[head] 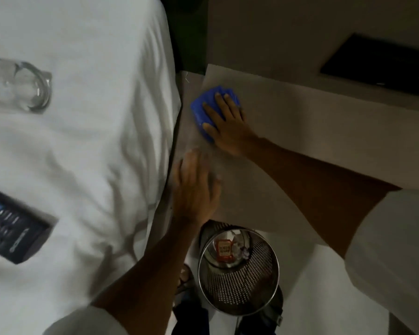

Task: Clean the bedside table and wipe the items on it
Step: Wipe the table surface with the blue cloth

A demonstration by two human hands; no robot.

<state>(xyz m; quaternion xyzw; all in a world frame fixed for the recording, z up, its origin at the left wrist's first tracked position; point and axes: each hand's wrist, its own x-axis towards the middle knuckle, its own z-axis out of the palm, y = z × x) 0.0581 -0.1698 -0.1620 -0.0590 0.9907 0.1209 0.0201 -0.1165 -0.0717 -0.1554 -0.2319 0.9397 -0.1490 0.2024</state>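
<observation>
The grey bedside table (300,122) runs across the middle right of the head view. My right hand (228,126) presses a crumpled blue cloth (205,110) flat onto the table's left part, fingers spread over it. My left hand (195,187) rests palm down on the table's near left corner, fingers apart, holding nothing. A clear glass jug (22,85) lies on its side on the white bed sheet (87,131) at the left. A black remote control (12,230) lies on the sheet nearer to me.
A perforated metal waste bin (240,284) stands on the floor just below the table's front edge, with a red packet and crumpled scraps inside. A black flat object (380,66) lies at the table's far right. The bed edge meets the table's left side.
</observation>
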